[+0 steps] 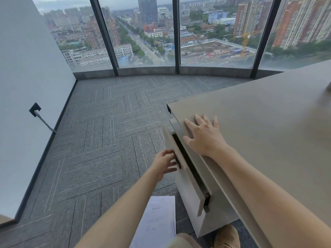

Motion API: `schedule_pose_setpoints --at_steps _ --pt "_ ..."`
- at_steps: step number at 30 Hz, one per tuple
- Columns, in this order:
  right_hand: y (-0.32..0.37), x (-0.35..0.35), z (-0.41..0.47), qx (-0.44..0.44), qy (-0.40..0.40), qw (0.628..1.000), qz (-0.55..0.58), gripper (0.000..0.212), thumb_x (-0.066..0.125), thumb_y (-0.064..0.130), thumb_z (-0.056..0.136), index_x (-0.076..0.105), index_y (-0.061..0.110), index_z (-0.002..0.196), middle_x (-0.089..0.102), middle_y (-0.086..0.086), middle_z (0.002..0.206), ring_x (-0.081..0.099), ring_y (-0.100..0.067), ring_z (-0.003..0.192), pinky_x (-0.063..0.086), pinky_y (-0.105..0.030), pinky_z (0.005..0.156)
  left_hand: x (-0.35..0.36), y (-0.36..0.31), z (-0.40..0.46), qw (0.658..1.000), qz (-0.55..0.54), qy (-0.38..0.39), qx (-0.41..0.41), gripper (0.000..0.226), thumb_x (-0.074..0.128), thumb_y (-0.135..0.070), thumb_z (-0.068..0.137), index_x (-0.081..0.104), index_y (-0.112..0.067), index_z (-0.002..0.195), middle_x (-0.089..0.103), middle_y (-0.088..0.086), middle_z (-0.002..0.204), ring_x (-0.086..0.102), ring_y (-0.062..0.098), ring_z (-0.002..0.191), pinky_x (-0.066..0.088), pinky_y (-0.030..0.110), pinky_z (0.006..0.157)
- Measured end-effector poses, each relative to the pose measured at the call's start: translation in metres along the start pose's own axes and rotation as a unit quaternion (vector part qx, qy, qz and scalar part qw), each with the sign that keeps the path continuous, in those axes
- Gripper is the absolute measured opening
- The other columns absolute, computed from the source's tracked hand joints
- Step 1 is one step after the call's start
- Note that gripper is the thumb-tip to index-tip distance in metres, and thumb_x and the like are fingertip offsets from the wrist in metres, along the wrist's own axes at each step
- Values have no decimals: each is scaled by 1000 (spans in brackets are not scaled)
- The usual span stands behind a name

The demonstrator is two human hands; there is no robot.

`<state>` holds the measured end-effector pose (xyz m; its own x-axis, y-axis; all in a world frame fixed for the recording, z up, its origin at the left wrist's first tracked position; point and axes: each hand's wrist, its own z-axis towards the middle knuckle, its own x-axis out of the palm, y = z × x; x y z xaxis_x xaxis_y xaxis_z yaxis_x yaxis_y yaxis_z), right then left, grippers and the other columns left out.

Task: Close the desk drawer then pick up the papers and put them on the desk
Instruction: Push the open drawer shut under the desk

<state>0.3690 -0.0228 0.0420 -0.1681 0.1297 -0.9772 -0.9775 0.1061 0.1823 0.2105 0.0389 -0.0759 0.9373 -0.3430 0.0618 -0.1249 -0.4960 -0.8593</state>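
Observation:
The beige desk (259, 122) fills the right side. Its top drawer (188, 187) stands out a little from the desk's left side, with a narrow dark gap along its top. My left hand (165, 162) has its fingers on the dark handle at the drawer front. Flat on the desktop near the corner lies my right hand (204, 135), palm down, fingers spread, holding nothing. White printed papers (157, 222) lie on the carpet below the drawer, partly hidden by my left forearm.
Grey patterned carpet (100, 149) spreads to the left and ahead. A white wall (26, 86) with a black socket and cable (35, 110) runs along the left. Floor-to-ceiling windows (143, 33) curve across the back. My brown shoe (227, 237) stands by the desk's base.

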Motion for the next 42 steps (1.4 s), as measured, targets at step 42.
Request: schedule_pose_setpoints --at_steps 42 --pt "1 2 0 8 -6 1000 9 65 44 47 88 31 31 150 22 -14 162 10 -34 151 0 -61 119 29 -13 36 987 98 -27 -126 20 48 -23 85 58 -8 75 59 8 88 51 28 86 49 35 75"
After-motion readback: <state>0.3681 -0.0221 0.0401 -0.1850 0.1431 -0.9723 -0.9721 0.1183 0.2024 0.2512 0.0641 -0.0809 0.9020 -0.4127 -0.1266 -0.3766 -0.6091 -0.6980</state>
